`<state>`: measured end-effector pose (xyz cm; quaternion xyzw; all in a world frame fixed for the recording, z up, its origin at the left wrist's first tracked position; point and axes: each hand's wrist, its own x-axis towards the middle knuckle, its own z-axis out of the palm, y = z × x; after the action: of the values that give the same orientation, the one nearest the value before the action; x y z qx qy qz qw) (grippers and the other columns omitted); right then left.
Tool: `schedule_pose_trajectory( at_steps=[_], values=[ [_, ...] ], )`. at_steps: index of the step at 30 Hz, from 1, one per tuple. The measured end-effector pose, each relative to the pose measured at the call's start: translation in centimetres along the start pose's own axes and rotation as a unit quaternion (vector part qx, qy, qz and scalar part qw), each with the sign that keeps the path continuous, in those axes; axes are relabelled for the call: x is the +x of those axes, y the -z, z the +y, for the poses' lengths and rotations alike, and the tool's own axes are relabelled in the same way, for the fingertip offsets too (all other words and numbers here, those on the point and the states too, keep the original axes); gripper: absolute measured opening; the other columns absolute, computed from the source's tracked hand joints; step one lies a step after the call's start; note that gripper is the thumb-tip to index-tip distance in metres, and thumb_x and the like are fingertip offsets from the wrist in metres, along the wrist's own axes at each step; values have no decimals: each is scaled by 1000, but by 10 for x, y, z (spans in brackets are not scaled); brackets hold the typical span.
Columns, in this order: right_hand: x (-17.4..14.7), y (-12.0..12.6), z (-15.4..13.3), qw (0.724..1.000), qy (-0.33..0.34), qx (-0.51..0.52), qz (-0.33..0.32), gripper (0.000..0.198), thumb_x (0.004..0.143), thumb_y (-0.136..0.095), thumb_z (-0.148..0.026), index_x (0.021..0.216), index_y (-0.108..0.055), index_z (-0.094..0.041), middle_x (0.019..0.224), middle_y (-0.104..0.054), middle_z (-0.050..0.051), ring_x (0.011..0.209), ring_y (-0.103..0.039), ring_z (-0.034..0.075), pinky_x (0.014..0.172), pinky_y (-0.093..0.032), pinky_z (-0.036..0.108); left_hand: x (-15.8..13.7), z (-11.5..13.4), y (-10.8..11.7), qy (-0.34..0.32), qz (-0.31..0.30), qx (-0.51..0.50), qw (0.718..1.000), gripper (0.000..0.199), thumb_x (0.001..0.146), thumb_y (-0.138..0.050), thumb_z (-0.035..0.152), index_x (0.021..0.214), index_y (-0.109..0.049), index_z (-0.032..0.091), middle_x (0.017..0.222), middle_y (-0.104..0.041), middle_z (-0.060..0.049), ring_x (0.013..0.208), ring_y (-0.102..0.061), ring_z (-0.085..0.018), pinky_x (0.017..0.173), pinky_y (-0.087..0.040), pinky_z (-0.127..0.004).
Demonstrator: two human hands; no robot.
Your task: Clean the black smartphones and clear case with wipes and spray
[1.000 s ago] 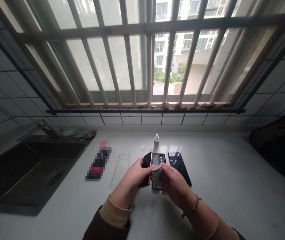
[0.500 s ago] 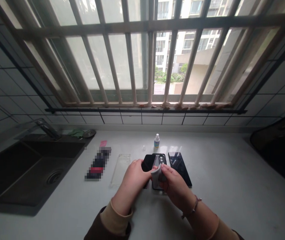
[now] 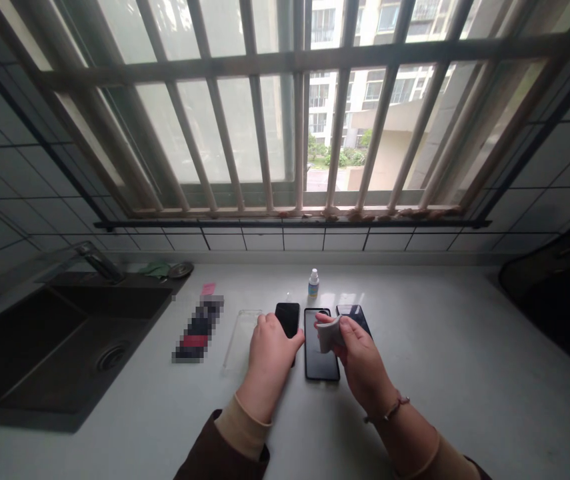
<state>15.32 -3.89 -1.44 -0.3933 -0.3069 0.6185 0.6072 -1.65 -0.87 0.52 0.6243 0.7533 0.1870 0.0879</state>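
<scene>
My left hand (image 3: 273,347) is closed over a black smartphone (image 3: 289,318), thumb on its right edge and fingers at its left. The phone lies on or just above the counter; its lower part is mostly under the hand. My right hand (image 3: 362,350) pinches a folded grey cloth (image 3: 331,336), held above a black-rimmed phone case (image 3: 322,369). Whether something sits inside that case, I cannot tell. Behind the right hand lies another dark smartphone (image 3: 357,316), partly covered. A clear phone case (image 3: 239,343) rests left of my left hand.
A small white-capped bottle (image 3: 313,285) stands behind the phones. To the left are a pink slip (image 3: 208,289), a blurred-out dark item (image 3: 198,333) and a dark sink (image 3: 72,400) with a faucet (image 3: 99,261). A black bag-like object (image 3: 559,293) is at far right.
My hands have drawn apart. The left hand's phone has shifted slightly left and stands straighter; the right hand with the cloth has moved a little right and up.
</scene>
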Motion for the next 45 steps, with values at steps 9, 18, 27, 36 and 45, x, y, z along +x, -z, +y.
schedule_pose_trajectory(
  at_steps=[9, 18, 27, 36, 45],
  values=[
    [1, 3, 0, 1000, 20, -3, 1, 47, 89, -76, -65, 103, -81, -20, 127, -78, 14, 107, -72, 29, 91, -61, 41, 4, 5, -12, 3, -1, 87, 996, 54, 85, -75, 50, 114, -69, 5, 112, -68, -20, 111, -64, -35, 98, -47, -39],
    [-2, 1, -5, 999, 22, -18, 17, 50, 87, -77, -67, 103, -81, -20, 123, -79, 14, 101, -70, 29, 89, -60, 41, 5, 2, -16, 30, -17, 102, 994, 58, 83, -77, 51, 117, -69, 5, 119, -65, -24, 108, -64, -34, 95, -48, -39],
    [4, 7, -4, 993, 1, -108, 45, 57, 79, -79, -73, 95, -79, -18, 94, -76, 9, 83, -64, 24, 68, -55, 32, 6, 2, -13, 14, -22, 110, 994, 57, 86, -74, 53, 114, -71, 3, 117, -67, -25, 111, -61, -37, 98, -46, -41],
    [2, 6, 1, 996, -49, -50, 45, 54, 74, -86, -69, 93, -75, -19, 85, -67, 3, 79, -59, 20, 64, -54, 29, 1, 2, -16, -6, -21, 131, 991, 55, 92, -70, 51, 115, -71, 0, 118, -66, -26, 114, -58, -38, 101, -43, -43],
    [4, 5, 1, 996, -72, -13, 51, 51, 73, -88, -64, 95, -75, -20, 89, -71, 4, 79, -62, 20, 64, -53, 29, -3, 5, -16, -8, -21, 145, 989, 65, 92, -70, 56, 119, -69, -3, 120, -64, -28, 114, -57, -39, 101, -43, -42]
  ],
)
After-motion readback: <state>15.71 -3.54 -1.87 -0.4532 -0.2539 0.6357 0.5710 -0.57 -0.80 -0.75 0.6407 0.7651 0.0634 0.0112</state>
